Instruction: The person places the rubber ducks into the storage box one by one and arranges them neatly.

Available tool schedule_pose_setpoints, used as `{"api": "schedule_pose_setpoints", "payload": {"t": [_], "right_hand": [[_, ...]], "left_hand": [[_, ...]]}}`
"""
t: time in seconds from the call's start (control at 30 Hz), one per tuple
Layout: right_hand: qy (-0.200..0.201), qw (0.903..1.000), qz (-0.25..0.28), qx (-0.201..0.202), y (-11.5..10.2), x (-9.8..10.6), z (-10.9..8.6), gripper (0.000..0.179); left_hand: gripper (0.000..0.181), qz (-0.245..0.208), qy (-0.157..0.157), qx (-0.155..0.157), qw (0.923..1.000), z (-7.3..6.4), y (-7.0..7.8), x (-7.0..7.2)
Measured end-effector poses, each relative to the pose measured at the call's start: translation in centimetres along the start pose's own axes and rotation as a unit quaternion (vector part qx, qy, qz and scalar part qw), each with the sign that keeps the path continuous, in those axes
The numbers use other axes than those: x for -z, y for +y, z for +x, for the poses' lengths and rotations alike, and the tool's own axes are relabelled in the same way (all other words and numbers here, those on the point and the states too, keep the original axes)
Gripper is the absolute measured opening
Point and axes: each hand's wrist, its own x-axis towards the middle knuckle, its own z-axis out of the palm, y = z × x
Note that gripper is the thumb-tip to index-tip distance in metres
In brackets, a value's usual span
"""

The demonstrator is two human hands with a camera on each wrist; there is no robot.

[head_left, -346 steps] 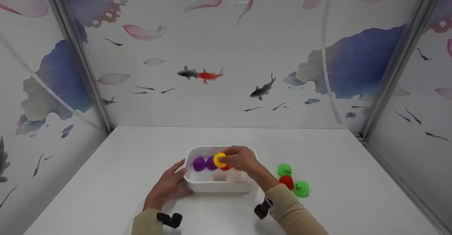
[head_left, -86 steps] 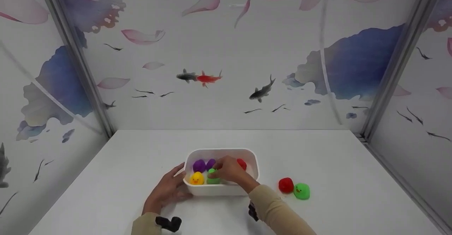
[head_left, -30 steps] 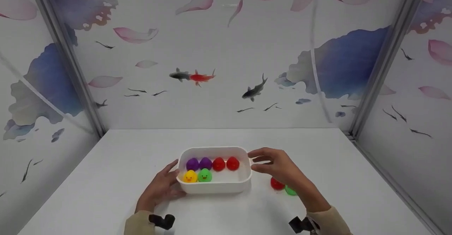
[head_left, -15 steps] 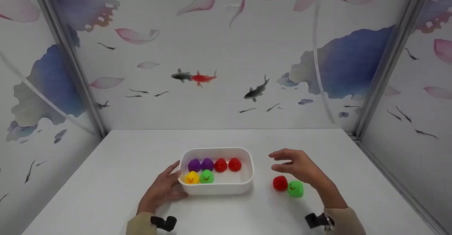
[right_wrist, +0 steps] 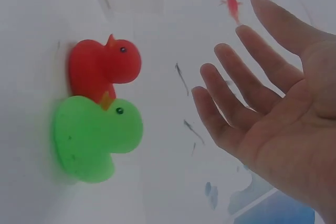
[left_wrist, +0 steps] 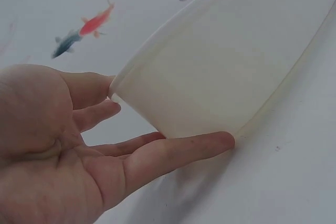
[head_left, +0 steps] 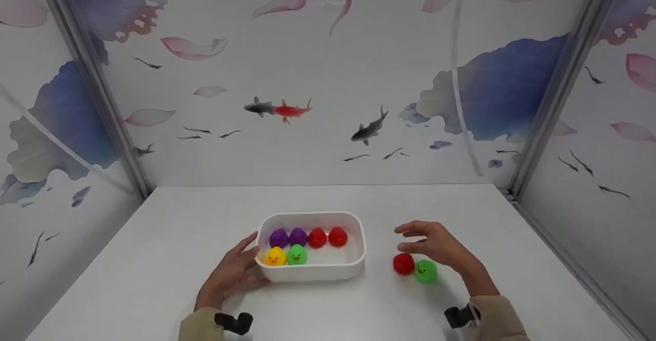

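Note:
My left hand (head_left: 233, 269) rests against the left end of a white plastic box (head_left: 315, 273), its fingers fairly straight in the left wrist view. Inside the box, the back row has two purple ducks (head_left: 279, 238) and two red ducks (head_left: 337, 237). In front of them sit a yellow duck (head_left: 275, 256) and a green duck (head_left: 296, 255). My right hand (head_left: 438, 242) hovers with nothing in it, fingers spread, just above a loose red duck (head_left: 404, 263). Beside that one stands another green duck (right_wrist: 94, 135), touching it in the right wrist view.
The white table (head_left: 205, 213) is bounded by panels printed with fish, petals and blue leaves (head_left: 512, 89). Metal posts (head_left: 97, 84) stand at the back corners. A black wrist camera (head_left: 234, 322) is strapped to each arm.
Since the oldest frame, a yellow and a green duck have come to sit in the box's front row. My right hand has moved from the box to above the loose red duck. The left stays put.

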Motion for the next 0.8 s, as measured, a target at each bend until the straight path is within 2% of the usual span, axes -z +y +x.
{"api": "schedule_pose_setpoints", "payload": {"t": [0.23,0.37,0.53,0.8], "right_hand": [[-0.002,0.999,-0.007,-0.045,1.7,-0.5,0.4,0.043],[-0.004,0.9971,-0.016,-0.074,2.2,-0.8,0.3,0.044],[-0.008,0.9935,-0.022,-0.111,2.5,-1.2,0.4,0.049],[-0.003,0.991,-0.04,-0.128,2.6,-1.2,0.6,0.049]], "left_hand": [[0.064,-0.016,-0.001,0.003,0.9999,0.0,0.1,0.0],[0.062,-0.031,-0.006,-0.001,0.9995,-0.1,0.1,0.0],[0.063,-0.028,-0.005,0.004,0.9996,0.0,-0.1,0.1],[0.063,-0.033,-0.012,-0.003,0.9994,0.0,0.1,0.1]]}}
